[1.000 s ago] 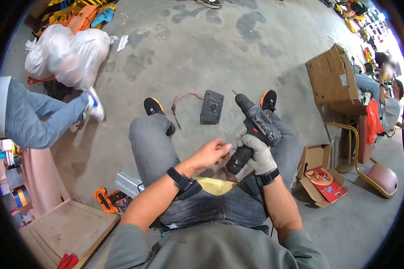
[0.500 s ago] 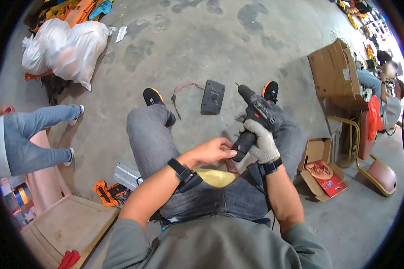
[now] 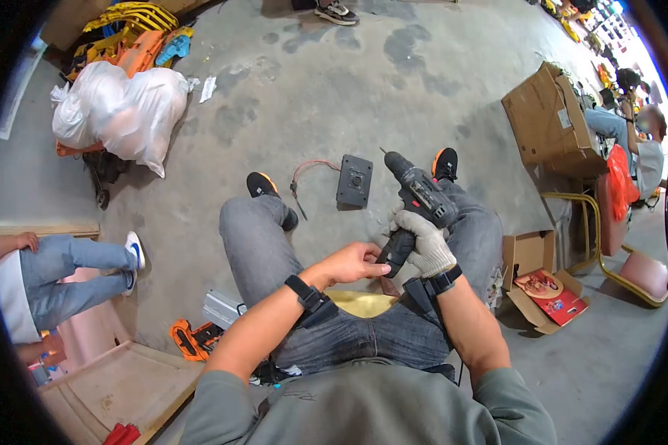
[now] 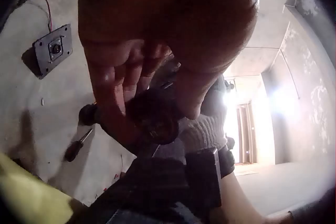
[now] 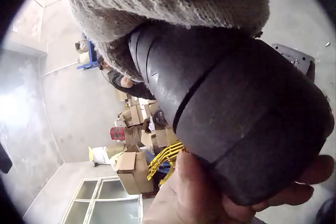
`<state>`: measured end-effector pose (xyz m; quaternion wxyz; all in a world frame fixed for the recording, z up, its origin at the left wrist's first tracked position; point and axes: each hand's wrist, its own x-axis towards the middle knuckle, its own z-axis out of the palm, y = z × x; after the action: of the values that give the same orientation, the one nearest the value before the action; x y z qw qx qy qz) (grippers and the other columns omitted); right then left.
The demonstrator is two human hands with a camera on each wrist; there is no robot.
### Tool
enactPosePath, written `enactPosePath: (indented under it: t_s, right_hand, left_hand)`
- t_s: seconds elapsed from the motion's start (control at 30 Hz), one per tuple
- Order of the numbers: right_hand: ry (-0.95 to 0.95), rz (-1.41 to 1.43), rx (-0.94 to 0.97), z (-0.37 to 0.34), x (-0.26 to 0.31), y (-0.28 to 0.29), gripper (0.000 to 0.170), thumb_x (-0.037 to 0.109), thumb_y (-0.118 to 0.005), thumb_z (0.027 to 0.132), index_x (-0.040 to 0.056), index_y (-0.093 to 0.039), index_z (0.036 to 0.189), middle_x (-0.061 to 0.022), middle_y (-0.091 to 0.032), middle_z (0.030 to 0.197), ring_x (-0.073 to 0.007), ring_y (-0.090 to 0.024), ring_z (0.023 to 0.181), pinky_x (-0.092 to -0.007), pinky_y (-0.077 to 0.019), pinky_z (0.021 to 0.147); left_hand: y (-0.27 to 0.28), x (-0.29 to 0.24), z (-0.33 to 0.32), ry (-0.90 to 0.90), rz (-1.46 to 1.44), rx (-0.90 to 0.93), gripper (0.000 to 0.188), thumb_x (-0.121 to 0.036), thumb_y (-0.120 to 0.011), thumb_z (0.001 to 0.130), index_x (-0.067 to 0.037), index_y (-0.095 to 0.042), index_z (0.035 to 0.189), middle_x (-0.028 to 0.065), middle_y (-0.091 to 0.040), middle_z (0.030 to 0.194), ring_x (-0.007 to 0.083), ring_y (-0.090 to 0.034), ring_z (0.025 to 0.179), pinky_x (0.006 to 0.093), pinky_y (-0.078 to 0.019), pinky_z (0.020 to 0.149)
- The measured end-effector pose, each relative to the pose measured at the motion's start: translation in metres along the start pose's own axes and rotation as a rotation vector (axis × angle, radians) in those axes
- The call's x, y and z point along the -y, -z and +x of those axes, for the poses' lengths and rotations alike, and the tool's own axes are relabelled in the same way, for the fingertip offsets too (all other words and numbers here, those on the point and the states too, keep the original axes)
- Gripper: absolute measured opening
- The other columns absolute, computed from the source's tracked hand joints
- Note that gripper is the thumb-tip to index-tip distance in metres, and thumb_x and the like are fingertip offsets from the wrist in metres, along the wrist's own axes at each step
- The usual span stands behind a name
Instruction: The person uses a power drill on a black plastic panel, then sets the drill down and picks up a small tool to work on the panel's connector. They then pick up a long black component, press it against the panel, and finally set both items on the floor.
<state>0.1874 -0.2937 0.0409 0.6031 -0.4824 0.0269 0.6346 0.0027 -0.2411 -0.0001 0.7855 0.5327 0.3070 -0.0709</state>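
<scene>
Concrete floor [image 3: 289, 119], head view: black panel [image 3: 355, 182] on it; drill [image 3: 423, 199] near right thigh [image 3: 473, 228], gripped by gloved right hand [image 3: 424, 241], base [image 3: 396, 254] pinched by fingers of left hand [image 3: 345, 265]. Left wrist view: fingers round base. Right wrist view: bare fingers against base.

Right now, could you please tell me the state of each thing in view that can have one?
Drill: bit fitted; cannot tell whether running.
Left hand: bare, gripping the drill's base.
Right hand: gloved, curled round the drill's handle.
Black panel: lying on the floor, red wire attached.
Small cardboard box: open.
White bags: filled, bulging.
</scene>
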Motion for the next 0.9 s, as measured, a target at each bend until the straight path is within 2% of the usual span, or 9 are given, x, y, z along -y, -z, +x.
enactPosePath:
  t_s: [0.17, 0.33, 0.43, 0.47, 0.6, 0.77, 0.83, 0.87, 0.9]
  right_hand:
    - [-0.044, -0.071, 0.002, -0.008, 0.001, 0.005, 0.013, 0.008, -0.073, 0.082, 0.0074, -0.063, 0.09, -0.0037, -0.061, 0.079, -0.0173, -0.062, 0.071, -0.0318, -0.052, 0.062]
    - [0.042, -0.184, 0.103, -0.004, 0.007, 0.013, 0.024, 0.009, -0.073, 0.082, 0.0026, -0.066, 0.105, -0.0051, -0.064, 0.087, -0.0175, -0.063, 0.076, -0.0338, -0.0567, 0.067]
    - [0.035, -0.279, 0.017, 0.0, 0.012, 0.01, 0.024, 0.007, -0.072, 0.082, 0.0029, -0.065, 0.105, -0.0051, -0.063, 0.087, -0.0179, -0.063, 0.075, -0.034, -0.0567, 0.066]
    - [0.0, -0.308, 0.007, 0.006, 0.014, 0.014, 0.031, 0.007, -0.071, 0.084, 0.0006, -0.064, 0.114, -0.0091, -0.069, 0.1, -0.017, -0.063, 0.082, -0.0343, -0.0581, 0.079]
    - [-0.054, -0.378, -0.087, 0.012, 0.032, -0.005, 0.028, 0.003, -0.07, 0.081, 0.0017, -0.065, 0.109, -0.0073, -0.066, 0.097, -0.0178, -0.063, 0.083, -0.0328, -0.054, 0.078]
    - [-0.143, -0.316, -0.197, 0.046, 0.037, -0.003, 0.023, 0.001, -0.067, 0.082, 0.0019, -0.064, 0.105, -0.0053, -0.063, 0.09, -0.0174, -0.063, 0.083, -0.0331, -0.0538, 0.076]
    - [-0.14, -0.482, -0.148, 0.06, 0.038, 0.01, 0.022, 0.001, -0.068, 0.082, 0.0006, -0.064, 0.104, -0.0063, -0.064, 0.093, -0.0185, -0.064, 0.084, -0.033, -0.0545, 0.076]
    - [-0.144, -0.508, -0.138, 0.062, 0.043, 0.005, 0.025, 0.0, -0.069, 0.081, -0.0007, -0.064, 0.105, -0.007, -0.064, 0.096, -0.0185, -0.066, 0.086, -0.0331, -0.0553, 0.076]
    - [0.02, -0.759, -0.019, 0.068, 0.041, 0.014, 0.029, 0.0, -0.07, 0.079, -0.0009, -0.065, 0.108, -0.0074, -0.065, 0.101, -0.0176, -0.067, 0.086, -0.0326, -0.0557, 0.076]
  left_hand:
    - [0.015, -0.008, -0.017, 0.073, 0.147, -0.226, 0.048, -0.033, -0.07, 0.096, 0.004, -0.062, 0.126, 0.0112, -0.071, 0.105, 0.0166, -0.066, 0.09, 0.0329, -0.0542, 0.079]
    - [0.049, -0.036, -0.02, 0.168, 0.165, -0.428, 0.046, -0.033, -0.07, 0.096, 0.003, -0.062, 0.124, 0.0123, -0.07, 0.111, 0.02, -0.068, 0.099, 0.0322, -0.0546, 0.079]
    - [0.077, -0.057, -0.002, 0.265, 0.161, -0.529, 0.047, -0.033, -0.069, 0.096, 0.004, -0.061, 0.124, 0.0127, -0.069, 0.114, 0.021, -0.068, 0.103, 0.0334, -0.0548, 0.08]
    - [0.089, -0.062, 0.007, 0.338, 0.152, -0.597, 0.047, -0.033, -0.068, 0.096, 0.003, -0.06, 0.124, 0.0126, -0.069, 0.114, 0.0213, -0.067, 0.104, 0.0343, -0.0549, 0.081]
    - [0.174, 0.017, 0.09, 0.413, 0.038, -0.628, 0.044, -0.033, -0.069, 0.095, 0.003, -0.064, 0.119, 0.0132, -0.068, 0.117, 0.0216, -0.065, 0.11, 0.0348, -0.0536, 0.085]
    - [0.199, 0.061, 0.147, 0.544, 0.072, -0.643, 0.053, -0.033, -0.073, 0.092, 0.006, -0.061, 0.127, 0.0201, -0.063, 0.128, 0.028, -0.061, 0.12, 0.0405, -0.0498, 0.097]
    - [0.199, 0.073, 0.169, 0.588, 0.03, -0.634, 0.06, -0.031, -0.075, 0.091, 0.008, -0.057, 0.132, 0.0227, -0.061, 0.132, 0.0302, -0.059, 0.123, 0.0427, -0.0478, 0.101]
    - [0.199, 0.085, 0.183, 0.542, 0.016, -0.725, 0.065, -0.028, -0.078, 0.087, 0.01, -0.054, 0.134, 0.026, -0.059, 0.135, 0.0344, -0.058, 0.125, 0.0427, -0.0473, 0.102]
    - [0.198, 0.103, 0.196, 0.497, 0.006, -0.814, 0.071, -0.025, -0.081, 0.083, 0.013, -0.052, 0.136, 0.0293, -0.057, 0.138, 0.0386, -0.058, 0.128, 0.0427, -0.0468, 0.103]
